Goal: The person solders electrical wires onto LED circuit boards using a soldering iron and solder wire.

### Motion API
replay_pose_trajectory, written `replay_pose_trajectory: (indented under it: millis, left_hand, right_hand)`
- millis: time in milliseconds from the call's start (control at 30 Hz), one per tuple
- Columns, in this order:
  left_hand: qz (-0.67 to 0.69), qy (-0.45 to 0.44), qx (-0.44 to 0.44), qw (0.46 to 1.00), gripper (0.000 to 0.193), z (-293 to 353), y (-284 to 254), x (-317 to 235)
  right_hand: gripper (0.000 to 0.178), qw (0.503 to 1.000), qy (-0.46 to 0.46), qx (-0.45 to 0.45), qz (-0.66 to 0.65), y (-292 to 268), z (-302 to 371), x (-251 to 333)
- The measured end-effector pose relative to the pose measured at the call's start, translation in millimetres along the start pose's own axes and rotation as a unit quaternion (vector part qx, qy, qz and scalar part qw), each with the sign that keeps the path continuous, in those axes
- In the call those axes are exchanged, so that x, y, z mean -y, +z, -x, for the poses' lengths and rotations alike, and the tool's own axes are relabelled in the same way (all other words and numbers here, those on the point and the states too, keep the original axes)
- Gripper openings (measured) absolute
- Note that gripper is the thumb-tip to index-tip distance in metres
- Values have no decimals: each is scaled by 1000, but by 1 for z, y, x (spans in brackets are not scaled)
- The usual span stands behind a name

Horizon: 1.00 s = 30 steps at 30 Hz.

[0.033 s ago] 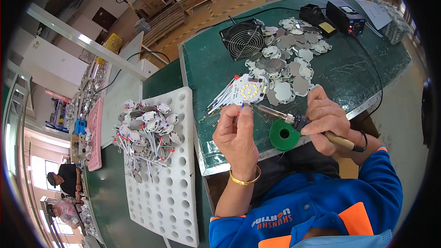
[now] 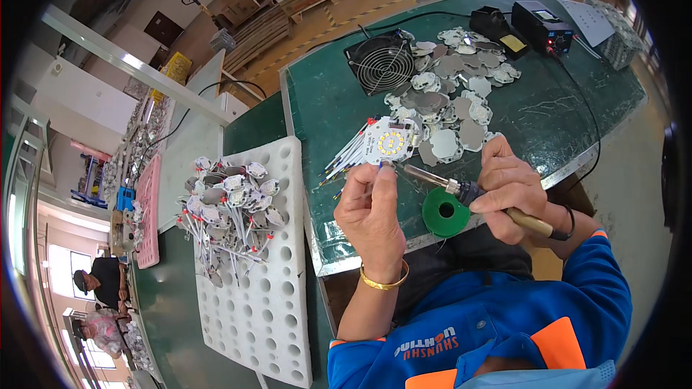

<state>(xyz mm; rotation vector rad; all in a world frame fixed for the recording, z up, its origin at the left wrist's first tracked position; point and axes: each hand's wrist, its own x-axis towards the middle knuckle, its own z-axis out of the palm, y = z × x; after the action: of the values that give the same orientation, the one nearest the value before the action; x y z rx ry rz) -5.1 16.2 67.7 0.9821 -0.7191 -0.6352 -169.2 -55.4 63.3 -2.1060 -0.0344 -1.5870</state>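
Observation:
My left hand is closed in a pinch at the lower edge of a white round LED board with a ring of yellow LEDs. A small blue tip, seemingly the end of a thin wire, shows at its thumb and finger. My right hand is wrapped round a soldering iron, whose metal tip points left toward the board's lower edge, a little apart from it. Beneath the iron lies a green spool. White wires with red and blue ends fan out left of the board.
Loose LED boards are heaped beyond my hands, beside a black fan. At the far right are a soldering station and an iron holder. Wired boards pile on a white perforated foam sheet. Two people sit far left.
My right hand and the soldering iron have shifted very slightly left. Otherwise nothing visibly differs.

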Motion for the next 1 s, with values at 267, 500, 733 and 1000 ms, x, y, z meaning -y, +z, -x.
replay_pose_trajectory:
  millis: [267,500,733,1000]
  left_hand:
    - [57,-121,-7,991,7,-2,-6,9]
    - [11,-108,34,993,5,2,-4,12]
    - [-174,0,142,974,7,6,-7,18]
    - [-30,-151,112,982,20,4,-13,17]
  right_hand:
    - [21,998,-10,26,-58,-8,3,-6]
    - [24,996,-11,29,83,-15,-4,-11]
    - [25,987,112,-2,115,10,-18,-20]
    - [21,985,134,8,111,22,-10,-28]
